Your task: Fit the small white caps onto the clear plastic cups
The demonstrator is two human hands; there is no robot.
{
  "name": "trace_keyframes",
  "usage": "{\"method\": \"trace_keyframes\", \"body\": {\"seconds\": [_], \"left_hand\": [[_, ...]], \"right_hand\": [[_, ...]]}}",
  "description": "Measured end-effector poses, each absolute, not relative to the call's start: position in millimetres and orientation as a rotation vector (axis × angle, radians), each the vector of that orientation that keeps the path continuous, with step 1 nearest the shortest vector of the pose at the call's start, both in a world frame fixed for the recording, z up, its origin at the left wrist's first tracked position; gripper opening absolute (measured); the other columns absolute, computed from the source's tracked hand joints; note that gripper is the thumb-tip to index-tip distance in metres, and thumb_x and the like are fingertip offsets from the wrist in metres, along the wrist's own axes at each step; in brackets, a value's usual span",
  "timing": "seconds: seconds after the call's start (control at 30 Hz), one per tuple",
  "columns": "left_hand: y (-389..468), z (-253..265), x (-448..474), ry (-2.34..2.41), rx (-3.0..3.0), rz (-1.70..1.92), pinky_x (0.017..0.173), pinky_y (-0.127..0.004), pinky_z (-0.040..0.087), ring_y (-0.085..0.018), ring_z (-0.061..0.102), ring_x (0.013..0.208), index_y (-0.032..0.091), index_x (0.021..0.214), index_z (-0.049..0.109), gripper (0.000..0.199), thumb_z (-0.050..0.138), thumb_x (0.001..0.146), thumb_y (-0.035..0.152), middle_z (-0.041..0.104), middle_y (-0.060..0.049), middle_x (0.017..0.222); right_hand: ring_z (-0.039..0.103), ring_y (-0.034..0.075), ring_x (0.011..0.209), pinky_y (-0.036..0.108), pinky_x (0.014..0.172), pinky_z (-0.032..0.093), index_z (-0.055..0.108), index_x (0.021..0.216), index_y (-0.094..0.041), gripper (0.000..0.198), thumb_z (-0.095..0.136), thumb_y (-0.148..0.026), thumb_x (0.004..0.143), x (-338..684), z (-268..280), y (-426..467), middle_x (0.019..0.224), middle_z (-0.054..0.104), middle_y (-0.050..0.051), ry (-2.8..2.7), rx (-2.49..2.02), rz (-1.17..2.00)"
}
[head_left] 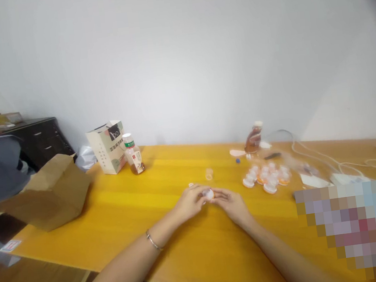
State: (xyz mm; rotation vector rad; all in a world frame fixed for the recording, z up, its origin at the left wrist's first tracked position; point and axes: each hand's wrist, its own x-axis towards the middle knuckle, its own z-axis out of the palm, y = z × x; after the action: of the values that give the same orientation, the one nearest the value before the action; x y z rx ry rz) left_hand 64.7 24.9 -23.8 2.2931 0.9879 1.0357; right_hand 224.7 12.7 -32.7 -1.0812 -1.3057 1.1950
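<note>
Over the middle of the table (172,235), a small round white piece with an orange edge (209,195) sits between the fingertips of both hands. My left hand (190,204) pinches it from the left, the fingers curled around its side. From the right, my right hand (232,203) closes thumb and fingers on its edge. Just beyond the hands stands a small clear cup-like part (209,174), and a tiny white bit (191,185) lies by my left knuckles. To the right is a cluster of similar clear pieces with white and orange bases (267,177).
A brown paper bag (56,190) overhangs the left table edge. Toward the wall are a printed carton bag (108,149), a bottle with a white cap (133,155) and a tilted amber bottle (253,138). White cables (329,159) run along the right. A person's arm shows far left.
</note>
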Motion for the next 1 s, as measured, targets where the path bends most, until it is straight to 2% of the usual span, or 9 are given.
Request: {"method": "trace_keyframes", "body": {"seconds": [0.23,0.47,0.67,0.87,1.0], "left_hand": [[25.1,-17.6,57.8,0.907,2.270,0.997,0.080,-0.026,0.044,-0.015,0.054,0.090,0.016,0.106,0.054,0.030,0.050,0.075,0.014,0.059,-0.007,0.101],[26.4,-4.7,45.5,0.829,2.402,0.904,0.078,-0.025,0.042,-0.014,0.054,0.084,0.017,0.103,0.056,0.029,0.054,0.077,0.030,0.059,-0.006,0.093],[21.0,-3.3,49.0,0.830,2.541,0.894,0.080,-0.025,0.040,-0.015,0.051,0.089,0.021,0.111,0.052,0.033,0.048,0.081,0.033,0.055,-0.006,0.096],[24.0,-9.1,49.2,0.905,2.525,0.856,0.089,-0.029,0.036,-0.017,0.047,0.102,0.023,0.118,0.044,0.042,0.050,0.079,0.037,0.052,-0.006,0.111],[32.3,-16.4,41.2,0.992,2.580,0.707,0.086,-0.030,0.036,-0.019,0.048,0.098,0.021,0.109,0.053,0.037,0.053,0.076,0.039,0.054,-0.006,0.102]], "right_hand": [[0.065,0.020,0.080,0.033,0.079,0.049,0.064,0.082,-0.020,0.026,0.067,-0.019,0.055,221.4,-26.9,7.1,0.080,0.070,0.002,-1.314,-1.130,1.177],[0.064,0.018,0.075,0.033,0.079,0.047,0.061,0.087,-0.018,0.034,0.071,-0.022,0.055,224.7,-28.5,10.4,0.075,0.069,0.002,-1.348,-1.047,1.274],[0.063,0.017,0.081,0.032,0.081,0.046,0.060,0.089,-0.020,0.029,0.066,-0.034,0.064,228.0,-31.2,13.8,0.087,0.068,0.005,-1.332,-0.905,1.395],[0.063,0.017,0.075,0.031,0.076,0.048,0.062,0.084,-0.018,0.026,0.064,-0.035,0.065,237.8,-34.5,25.5,0.085,0.069,0.005,-1.313,-1.067,1.268],[0.064,0.018,0.073,0.031,0.074,0.049,0.064,0.080,-0.017,0.021,0.059,-0.033,0.067,246.2,-34.2,31.6,0.083,0.069,0.006,-1.356,-1.226,1.128]]}}
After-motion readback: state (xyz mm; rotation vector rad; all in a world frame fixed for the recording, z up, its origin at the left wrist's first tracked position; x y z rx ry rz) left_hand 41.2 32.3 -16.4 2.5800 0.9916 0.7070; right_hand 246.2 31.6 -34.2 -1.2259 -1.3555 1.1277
